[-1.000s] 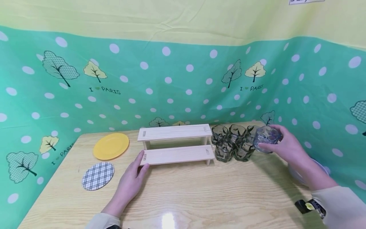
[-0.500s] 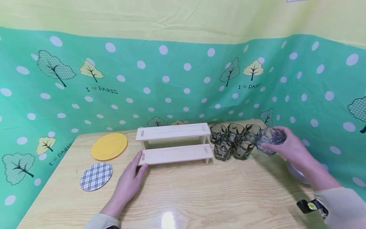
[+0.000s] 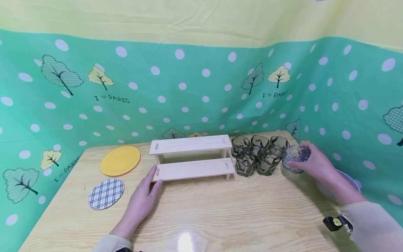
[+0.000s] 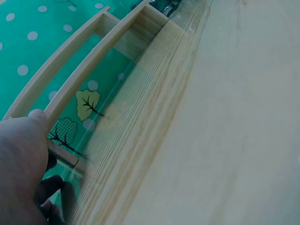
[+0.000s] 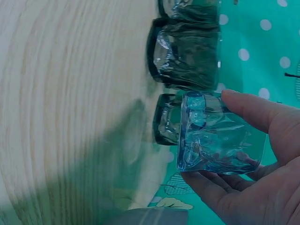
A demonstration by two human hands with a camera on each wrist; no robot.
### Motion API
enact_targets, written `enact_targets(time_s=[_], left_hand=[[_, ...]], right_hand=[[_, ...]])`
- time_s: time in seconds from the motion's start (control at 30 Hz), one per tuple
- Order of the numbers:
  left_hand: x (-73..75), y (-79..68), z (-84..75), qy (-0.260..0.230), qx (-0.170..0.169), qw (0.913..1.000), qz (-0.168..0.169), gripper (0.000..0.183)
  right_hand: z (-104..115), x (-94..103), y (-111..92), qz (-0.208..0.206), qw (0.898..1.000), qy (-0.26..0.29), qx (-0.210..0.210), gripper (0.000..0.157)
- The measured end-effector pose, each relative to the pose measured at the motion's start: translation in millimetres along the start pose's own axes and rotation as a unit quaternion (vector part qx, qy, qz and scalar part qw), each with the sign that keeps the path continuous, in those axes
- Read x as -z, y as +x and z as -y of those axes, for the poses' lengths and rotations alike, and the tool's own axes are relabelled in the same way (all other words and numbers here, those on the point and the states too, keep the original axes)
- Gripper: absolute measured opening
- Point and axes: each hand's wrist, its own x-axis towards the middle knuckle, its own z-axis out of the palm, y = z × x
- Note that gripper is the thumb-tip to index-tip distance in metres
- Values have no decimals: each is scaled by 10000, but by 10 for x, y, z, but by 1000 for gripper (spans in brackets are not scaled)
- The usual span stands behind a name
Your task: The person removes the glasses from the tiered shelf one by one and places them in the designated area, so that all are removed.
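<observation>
My right hand (image 3: 318,164) holds a clear, bluish drinking glass (image 3: 295,160) between thumb and fingers, at the right end of a cluster of smoky dark glasses (image 3: 246,164). In the right wrist view the clear glass (image 5: 215,138) overlaps one of the dark glasses behind it. A pale wooden two-tier shelf (image 3: 195,169) stands left of that cluster. My left hand (image 3: 143,197) grips the left front corner of its lower tier, thumb at the front edge and forefinger along the end. In the left wrist view the thumb touches the shelf's board (image 4: 75,77), with other fingers curled below.
A yellow plate (image 3: 120,161) lies at the back left, with a checked round coaster (image 3: 106,194) in front of it. Partly hidden under my right forearm is a pale round dish (image 3: 350,180). A green dotted curtain (image 3: 189,87) bounds the wooden table at the back and sides.
My right hand has moved the clear glass slightly right and lowered it beside the dark glasses. The left hand has stayed at the shelf corner, while the head view has shifted a little.
</observation>
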Motion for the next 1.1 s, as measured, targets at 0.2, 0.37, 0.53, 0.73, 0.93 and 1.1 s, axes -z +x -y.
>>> enact_targets(time_s=[0.2,0.37,0.53,0.73,0.93,1.1], left_hand=[[0,15,-12,33,6,10000,-16,70],[-9,17,-22,-10,21,10000,24,70],[-6,9,-24,-5,47,10000,19,70],[14,9,-16,12,42,10000,-6,69],[24,6,-27,-38,81,10000,24,69],[28,18,-25,-93,77,9999,64,67]], right_hand=[[-50,-67,69,44,9996,-280,51,121],[-67,-123,81,135,9997,-193,34,122],[-81,-190,104,100,9994,-285,149,114],[-92,-239,121,136,9995,-185,222,115],[-117,-257,147,120,9995,-254,170,117],[-128,-269,163,106,9991,-379,155,119]])
